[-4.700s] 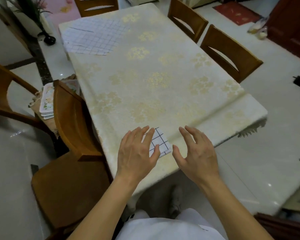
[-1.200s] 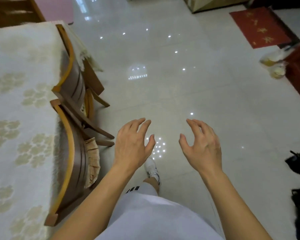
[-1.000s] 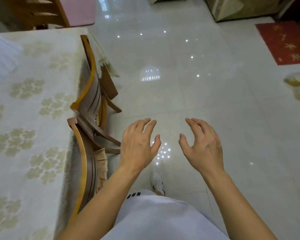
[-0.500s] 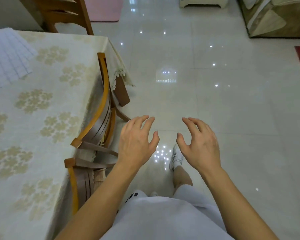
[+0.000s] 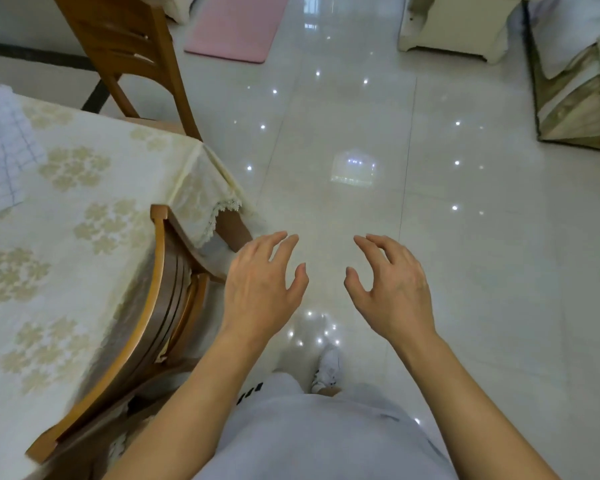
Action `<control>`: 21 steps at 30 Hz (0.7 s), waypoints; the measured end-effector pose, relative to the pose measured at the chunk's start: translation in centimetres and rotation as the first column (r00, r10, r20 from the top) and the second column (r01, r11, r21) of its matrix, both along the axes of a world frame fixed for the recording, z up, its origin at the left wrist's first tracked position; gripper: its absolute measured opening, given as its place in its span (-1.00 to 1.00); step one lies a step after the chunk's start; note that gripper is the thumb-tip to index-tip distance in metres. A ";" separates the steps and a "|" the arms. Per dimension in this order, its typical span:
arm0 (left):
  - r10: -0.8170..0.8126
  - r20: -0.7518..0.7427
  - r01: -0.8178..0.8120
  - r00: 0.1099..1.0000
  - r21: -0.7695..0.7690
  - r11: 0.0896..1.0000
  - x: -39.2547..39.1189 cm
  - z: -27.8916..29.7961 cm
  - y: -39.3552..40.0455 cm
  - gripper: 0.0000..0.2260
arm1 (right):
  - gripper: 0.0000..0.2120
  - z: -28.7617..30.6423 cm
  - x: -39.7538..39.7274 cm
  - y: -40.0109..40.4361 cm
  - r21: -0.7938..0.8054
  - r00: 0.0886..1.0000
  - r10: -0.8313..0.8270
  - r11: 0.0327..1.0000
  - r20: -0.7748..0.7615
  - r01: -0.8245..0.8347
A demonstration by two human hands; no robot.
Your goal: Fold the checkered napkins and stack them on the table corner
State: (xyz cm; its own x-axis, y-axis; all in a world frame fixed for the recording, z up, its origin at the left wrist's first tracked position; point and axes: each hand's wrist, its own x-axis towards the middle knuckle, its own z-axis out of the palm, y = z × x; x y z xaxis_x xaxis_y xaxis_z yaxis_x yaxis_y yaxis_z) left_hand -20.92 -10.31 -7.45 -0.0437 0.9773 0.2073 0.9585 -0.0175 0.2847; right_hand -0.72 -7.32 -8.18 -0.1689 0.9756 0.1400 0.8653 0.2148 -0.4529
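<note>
A white checkered napkin (image 5: 4, 154) lies spread on the table (image 5: 84, 209) at the far left edge of the head view, partly cut off by the frame. The table wears a cream cloth with gold flowers. My left hand (image 5: 262, 289) and my right hand (image 5: 392, 292) hang in the air over the floor, to the right of the table, fingers relaxed and holding nothing. Both are well apart from the napkin. The folded napkin from before is out of view.
A wooden chair (image 5: 153, 327) is tucked against the table's near side, just left of my left arm. Another wooden chair (image 5: 129, 53) stands beyond the table end. Shiny tiled floor (image 5: 361, 133) stretches ahead, with a pink mat (image 5: 236, 26) and pale furniture (image 5: 454, 26) farther off.
I have walked from the table's end along its side. The view has swung so the spread napkin and far table corner come nearer. Both hands stay empty.
</note>
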 end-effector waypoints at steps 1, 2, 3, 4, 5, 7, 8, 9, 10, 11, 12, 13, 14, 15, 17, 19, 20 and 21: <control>0.010 0.000 -0.010 1.000 -0.009 1.000 0.1 0.1 1.2 -0.62 | -0.54 0.1 0.2 1.4 0.000 1.000 0.002 1.000 -0.002 -0.002; 0.018 0.004 -0.018 1.000 -0.017 1.000 0.2 0.2 2.3 -0.62 | -0.54 0.3 0.4 2.8 -0.003 1.000 0.003 1.000 -0.007 -0.003; 0.028 0.008 -0.028 1.000 -0.025 0.999 0.2 0.3 3.4 -0.61 | -0.54 0.3 0.4 4.0 -0.006 1.000 0.007 1.000 -0.012 -0.007; 0.040 0.011 -0.040 0.999 -0.033 0.999 0.0 0.2 4.5 -0.61 | -0.53 0.3 0.3 5.3 -0.010 1.000 0.016 1.000 -0.014 -0.017; 0.054 0.016 -0.054 0.998 -0.039 0.998 -0.2 0.1 5.6 -0.60 | -0.53 0.2 0.2 6.7 -0.013 0.999 0.031 0.999 -0.014 -0.031; 0.080 0.025 -0.078 0.997 -0.047 0.996 -0.6 -0.2 7.7 -0.61 | -0.52 -0.2 -0.3 9.2 -0.023 0.998 0.063 0.998 -0.013 -0.063; 0.088 0.026 -0.087 0.996 -0.049 0.995 -0.9 -0.4 8.7 -0.61 | -0.52 -0.4 -0.6 10.5 -0.030 0.997 0.073 0.997 -0.016 -0.073; 0.097 0.026 -0.096 0.995 -0.048 0.994 -1.3 -0.7 9.9 -0.61 | -0.52 -0.7 -1.0 11.8 -0.036 0.997 0.079 0.996 -0.019 -0.079; 0.107 0.027 -0.106 0.994 -0.044 0.993 -1.8 -1.0 11.2 -0.62 | -0.53 -0.9 -1.5 13.2 -0.042 0.996 0.083 0.996 -0.021 -0.084; 0.124 0.032 -0.123 0.992 -0.040 0.992 -2.3 -1.3 12.5 -0.62 | -0.53 -1.0 -2.1 14.7 -0.048 0.996 0.089 0.995 -0.022 -0.090; 0.147 0.038 -0.146 0.988 -0.036 0.989 -3.0 -1.5 13.9 -0.62 | -0.53 -1.1 -2.8 16.3 -0.052 0.995 0.101 0.993 -0.021 -0.102; 0.172 0.045 -0.171 0.984 -0.027 0.985 -3.7 -1.7 15.5 -0.62 | -0.52 -1.1 -3.6 18.1 -0.051 0.993 0.120 0.991 -0.015 -0.120; 0.195 0.050 -0.195 0.980 -0.014 0.981 -4.6 -1.8 17.2 -0.62 | -0.52 -1.2 -4.6 20.0 -0.047 0.990 0.143 0.989 -0.005 -0.143; 0.213 0.050 -0.214 0.976 -0.002 0.977 -5.5 -1.8 19.0 -0.62 | -0.53 -1.2 -5.7 22.2 -0.040 0.986 0.169 0.985 0.003 -0.169; 0.246 0.046 -0.247 0.968 0.013 0.969 -7.7 -1.7 22.7 -0.62 | -0.55 -1.0 -8.3 26.7 -0.022 0.976 0.220 0.975 0.009 -0.219; 0.285 0.043 -0.285 0.958 0.010 0.958 -10.0 -1.4 26.5 -0.62 | -0.55 -0.7 -11.2 31.5 -0.004 0.964 0.263 0.965 0.030 -0.263; 0.308 0.040 -0.308 0.951 -0.002 0.951 -11.2 -1.3 28.4 -0.61 | -0.55 -0.6 -12.7 33.9 0.002 0.958 0.283 0.959 0.039 -0.283; 0.331 0.036 -0.331 0.943 -0.013 0.944 -12.4 -1.2 30.2 -0.61 | -0.55 -0.5 -14.2 36.0 0.008 0.953 0.300 0.954 0.039 -0.301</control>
State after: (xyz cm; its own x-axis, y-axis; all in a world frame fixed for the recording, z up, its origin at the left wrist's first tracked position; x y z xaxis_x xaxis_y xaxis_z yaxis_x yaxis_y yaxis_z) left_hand -33.36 19.92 -8.65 -0.3723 0.9079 0.1928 0.8986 0.3007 0.3195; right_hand -14.97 28.73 -8.64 -0.4592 0.8771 0.1406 0.7761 0.4731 -0.4169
